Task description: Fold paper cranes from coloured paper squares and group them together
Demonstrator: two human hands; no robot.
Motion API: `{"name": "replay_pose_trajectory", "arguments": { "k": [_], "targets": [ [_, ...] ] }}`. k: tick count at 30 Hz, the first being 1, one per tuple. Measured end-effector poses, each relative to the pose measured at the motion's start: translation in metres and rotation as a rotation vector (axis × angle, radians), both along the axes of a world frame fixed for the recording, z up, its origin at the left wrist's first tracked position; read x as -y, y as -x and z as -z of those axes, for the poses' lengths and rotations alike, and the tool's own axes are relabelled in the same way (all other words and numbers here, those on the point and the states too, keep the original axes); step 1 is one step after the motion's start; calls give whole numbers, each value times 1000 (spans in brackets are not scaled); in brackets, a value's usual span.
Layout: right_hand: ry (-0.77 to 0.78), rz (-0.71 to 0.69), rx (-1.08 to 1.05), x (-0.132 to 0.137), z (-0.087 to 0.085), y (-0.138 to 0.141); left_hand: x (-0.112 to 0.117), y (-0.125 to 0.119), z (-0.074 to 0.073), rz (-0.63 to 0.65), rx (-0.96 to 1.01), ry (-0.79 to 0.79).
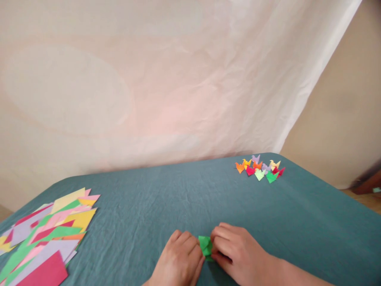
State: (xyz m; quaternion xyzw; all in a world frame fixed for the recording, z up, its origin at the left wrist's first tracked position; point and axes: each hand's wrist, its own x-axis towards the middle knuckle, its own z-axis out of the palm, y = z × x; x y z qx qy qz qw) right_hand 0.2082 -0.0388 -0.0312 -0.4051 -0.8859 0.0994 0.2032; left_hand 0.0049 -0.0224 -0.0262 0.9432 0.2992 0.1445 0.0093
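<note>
A small folded piece of green paper [205,246] is held between my two hands, low over the cloth near the front of the table. My left hand [181,258] has its fingers curled and pinches the paper's left edge. On the other side, my right hand [235,250] grips the right edge between thumb and fingers. Fingertips hide both side edges of the paper. Its visible face shows creases and overlapping flaps.
Loose sheets of coloured paper [50,234] lie in an overlapping pile at the left. Several small folded paper birds [260,174] stand grouped at the far right. A dark green cloth [143,206] covers the table, with a pale hanging sheet [178,91] behind it.
</note>
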Motion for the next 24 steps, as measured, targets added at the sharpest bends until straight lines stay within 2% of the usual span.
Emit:
{"name": "replay_pose_trajectory", "arguments": {
  "k": [6,14,19,24],
  "targets": [
    [153,134,-131,-1,8,-1,-1,2,-13,-166,50,299],
    [192,210,-150,1,8,3,-3,3,-15,-212,109,478],
    [199,226,-152,2,9,3,-4,1,-15,-244,124,524],
    [198,244,-155,0,10,5,-3,-5,-13,-238,101,439]
  ]
}}
